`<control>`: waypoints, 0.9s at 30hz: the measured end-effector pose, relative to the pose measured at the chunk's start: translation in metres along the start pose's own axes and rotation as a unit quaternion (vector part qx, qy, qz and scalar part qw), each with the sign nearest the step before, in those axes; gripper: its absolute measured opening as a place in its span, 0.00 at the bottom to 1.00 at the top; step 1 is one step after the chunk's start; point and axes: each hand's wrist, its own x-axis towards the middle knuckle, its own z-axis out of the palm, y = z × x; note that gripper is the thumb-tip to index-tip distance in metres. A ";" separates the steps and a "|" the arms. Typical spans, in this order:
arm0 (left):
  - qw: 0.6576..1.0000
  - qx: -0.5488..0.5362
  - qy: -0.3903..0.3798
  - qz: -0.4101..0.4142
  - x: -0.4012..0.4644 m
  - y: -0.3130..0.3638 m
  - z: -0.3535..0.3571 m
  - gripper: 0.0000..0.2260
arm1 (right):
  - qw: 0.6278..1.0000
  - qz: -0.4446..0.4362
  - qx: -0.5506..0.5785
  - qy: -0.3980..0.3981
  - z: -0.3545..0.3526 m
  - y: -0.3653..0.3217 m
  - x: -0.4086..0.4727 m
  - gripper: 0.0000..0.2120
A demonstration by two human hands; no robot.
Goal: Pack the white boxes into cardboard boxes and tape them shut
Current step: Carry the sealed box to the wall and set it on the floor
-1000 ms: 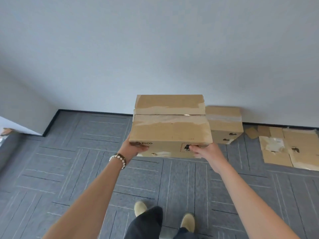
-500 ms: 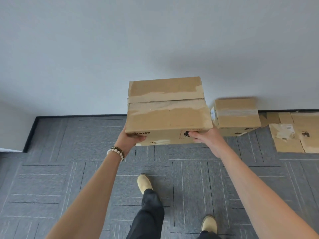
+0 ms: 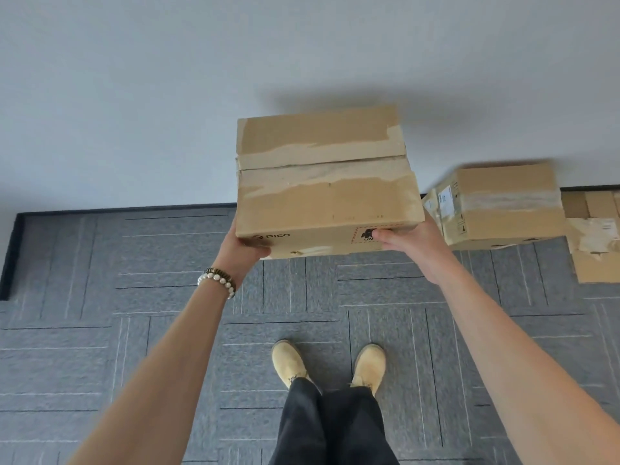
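- Both hands carry one cardboard box (image 3: 327,182) out in front at arm's length: the left hand (image 3: 246,245) cups its near left bottom corner, thumb curled onto the front face, and the right hand (image 3: 407,241) grips the near right bottom corner the same way.
- That box is off the floor, flaps shut, with a strip of tape (image 3: 322,167) along the top seam; I can't see any white boxes, so whether they are inside I can't say.
- With the grip only at the two near corners, the far end hangs unsupported; I'd guess it could tip away from the hands and slide out.
- Torn, patchy paper around the tape suggests a weak seal; a jolt might pop the flaps.
- Just right of the right hand a second sealed box (image 3: 503,204) sits on the carpet (image 3: 134,330) against the wall (image 3: 167,78), with flattened cardboard (image 3: 595,243) beyond it; setting down carelessly could knock one against the other.
- Below the hands the person's shoes (image 3: 288,362) stand close, so a drop could land on toes.
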 end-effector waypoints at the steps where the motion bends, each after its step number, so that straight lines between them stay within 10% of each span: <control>1: 1.000 -0.005 0.004 -0.002 0.010 -0.006 0.004 0.29 | 1.000 -0.002 -0.006 -0.001 0.000 0.006 0.013 0.31; 27: 1.000 0.004 0.017 0.024 0.223 -0.166 0.031 0.34 | 0.998 -0.036 -0.045 0.041 0.043 0.205 0.193 0.36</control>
